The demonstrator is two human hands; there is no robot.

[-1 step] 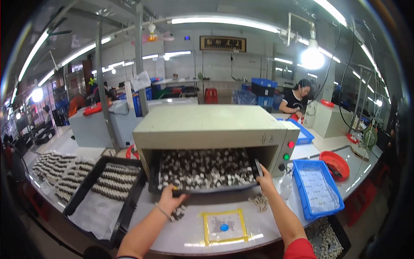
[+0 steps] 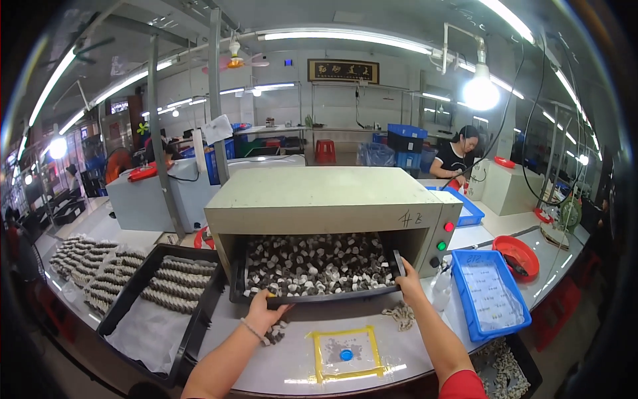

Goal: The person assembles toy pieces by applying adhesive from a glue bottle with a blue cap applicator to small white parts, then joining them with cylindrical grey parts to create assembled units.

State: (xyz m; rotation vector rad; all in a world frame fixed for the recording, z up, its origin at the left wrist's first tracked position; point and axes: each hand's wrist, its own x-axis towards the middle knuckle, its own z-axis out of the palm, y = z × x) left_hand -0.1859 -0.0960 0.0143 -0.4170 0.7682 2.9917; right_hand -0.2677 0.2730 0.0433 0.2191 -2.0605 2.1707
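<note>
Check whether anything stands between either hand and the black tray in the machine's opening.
Nothing visible does: the left hand grips the front rim of the black tray, the right hand its right front corner. Loose pieces near the left wrist lie on the table.

We note both arms entering from lower edge, angled inward. Left forearm (image 2: 219, 362) slants up and right; left hand (image 2: 264, 312) just below frame centre, thumb raised, fingers reaching right, gripping. Right forearm (image 2: 438, 336) slants up and left; right hand (image 2: 410, 282) sits higher, right of centre, gripping, fingers partly hidden.
</note>
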